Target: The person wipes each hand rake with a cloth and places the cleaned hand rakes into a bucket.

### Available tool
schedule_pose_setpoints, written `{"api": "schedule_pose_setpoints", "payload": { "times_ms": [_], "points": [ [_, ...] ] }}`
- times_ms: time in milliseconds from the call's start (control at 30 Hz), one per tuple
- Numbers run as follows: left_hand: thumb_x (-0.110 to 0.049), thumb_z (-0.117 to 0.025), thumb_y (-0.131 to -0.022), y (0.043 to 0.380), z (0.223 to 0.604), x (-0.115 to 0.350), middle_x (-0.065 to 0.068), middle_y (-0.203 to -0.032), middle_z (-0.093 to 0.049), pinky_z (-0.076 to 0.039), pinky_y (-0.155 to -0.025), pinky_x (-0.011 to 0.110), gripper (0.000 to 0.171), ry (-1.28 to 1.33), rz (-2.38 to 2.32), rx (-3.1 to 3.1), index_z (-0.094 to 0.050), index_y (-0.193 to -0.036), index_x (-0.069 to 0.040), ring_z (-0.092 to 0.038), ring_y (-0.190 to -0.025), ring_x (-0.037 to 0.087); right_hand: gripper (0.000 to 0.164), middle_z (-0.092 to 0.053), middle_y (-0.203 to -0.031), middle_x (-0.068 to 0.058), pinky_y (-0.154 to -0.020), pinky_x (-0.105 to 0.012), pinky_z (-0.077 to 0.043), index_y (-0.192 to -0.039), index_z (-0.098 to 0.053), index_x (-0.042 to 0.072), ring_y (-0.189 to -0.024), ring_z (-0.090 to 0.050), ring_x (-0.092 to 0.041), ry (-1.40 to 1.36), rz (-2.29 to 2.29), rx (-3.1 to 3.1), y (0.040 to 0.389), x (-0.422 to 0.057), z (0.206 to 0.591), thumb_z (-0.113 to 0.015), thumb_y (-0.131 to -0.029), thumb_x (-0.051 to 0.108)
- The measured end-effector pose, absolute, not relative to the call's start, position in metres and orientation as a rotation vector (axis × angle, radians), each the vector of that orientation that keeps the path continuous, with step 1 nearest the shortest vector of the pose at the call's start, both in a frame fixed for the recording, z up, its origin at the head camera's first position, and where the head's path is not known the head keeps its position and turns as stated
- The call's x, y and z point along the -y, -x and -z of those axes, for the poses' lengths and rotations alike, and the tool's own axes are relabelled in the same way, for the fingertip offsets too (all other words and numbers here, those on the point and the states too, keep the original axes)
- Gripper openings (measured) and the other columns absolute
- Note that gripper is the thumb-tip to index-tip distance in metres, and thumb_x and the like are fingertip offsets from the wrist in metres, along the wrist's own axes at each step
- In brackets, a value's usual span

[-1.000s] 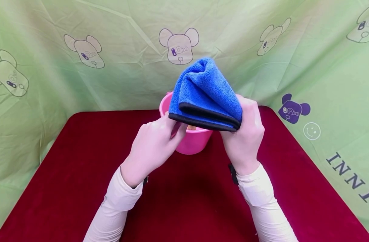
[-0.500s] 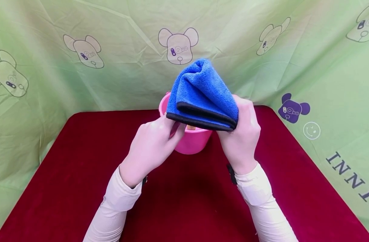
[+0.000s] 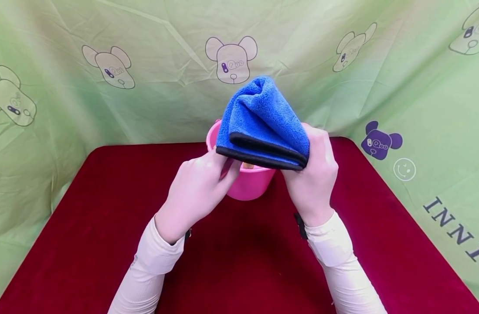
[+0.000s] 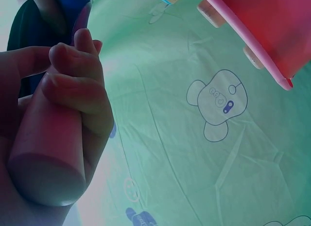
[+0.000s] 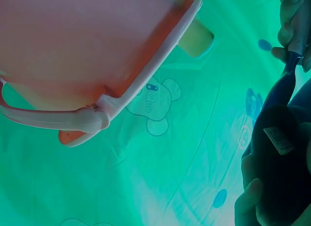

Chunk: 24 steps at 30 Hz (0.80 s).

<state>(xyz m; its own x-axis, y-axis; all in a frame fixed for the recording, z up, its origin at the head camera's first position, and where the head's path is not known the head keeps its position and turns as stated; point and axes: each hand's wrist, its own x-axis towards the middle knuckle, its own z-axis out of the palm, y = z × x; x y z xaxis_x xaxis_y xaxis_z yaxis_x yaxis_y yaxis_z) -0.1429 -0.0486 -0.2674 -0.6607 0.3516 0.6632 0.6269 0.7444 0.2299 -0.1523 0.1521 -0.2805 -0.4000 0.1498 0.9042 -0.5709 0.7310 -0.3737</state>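
Observation:
My left hand [image 3: 196, 183] grips a utensil by its thick, round, pinkish handle [image 4: 51, 133], its fingers curled around it. Beyond the fingers the utensil narrows to a dark neck [image 5: 282, 85], and its far end is hidden by a blue cloth [image 3: 270, 117] with black edging. My right hand [image 3: 315, 170] holds this folded cloth around the hidden end, so I cannot tell the utensil's kind. In the right wrist view the cloth's dark side carries a small pale label [image 5: 279, 140]. Both hands are raised in front of a pink bucket [image 3: 249, 185].
Several wooden handle ends [image 4: 211, 13] stick out over the bucket's rim. A pale bail handle [image 5: 63, 120] is hinged at its side. The bucket stands on a table with a dark red cover [image 3: 239, 261]. Green printed fabric [image 3: 161, 100] hangs behind and beside it.
The cloth and my right hand shifted slightly left between the first and second frames. Since then both hands have stayed nearly still, and the bucket has not moved.

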Motion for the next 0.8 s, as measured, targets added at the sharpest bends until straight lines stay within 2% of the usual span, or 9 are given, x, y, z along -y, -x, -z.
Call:
{"api": "schedule_pose_setpoints", "payload": {
  "times_ms": [800],
  "points": [
    [-0.025, -0.053, -0.095, 0.1444, 0.2689, 0.0475, -0.001, -0.053, -0.04, -0.03, -0.038, 0.029, 0.014, 0.751, 0.583, 2.316, -0.06, -0.099, -0.013, -0.034, -0.044, 0.014, 0.041, -0.068, -0.109, -0.024, -0.092, -0.048, -0.052, -0.113, -0.062, -0.004, -0.104, -0.062, -0.027, -0.309, -0.796, 1.817, 0.1511, -0.1547, 0.279, -0.071, -0.083, 0.023]
  ]
}}
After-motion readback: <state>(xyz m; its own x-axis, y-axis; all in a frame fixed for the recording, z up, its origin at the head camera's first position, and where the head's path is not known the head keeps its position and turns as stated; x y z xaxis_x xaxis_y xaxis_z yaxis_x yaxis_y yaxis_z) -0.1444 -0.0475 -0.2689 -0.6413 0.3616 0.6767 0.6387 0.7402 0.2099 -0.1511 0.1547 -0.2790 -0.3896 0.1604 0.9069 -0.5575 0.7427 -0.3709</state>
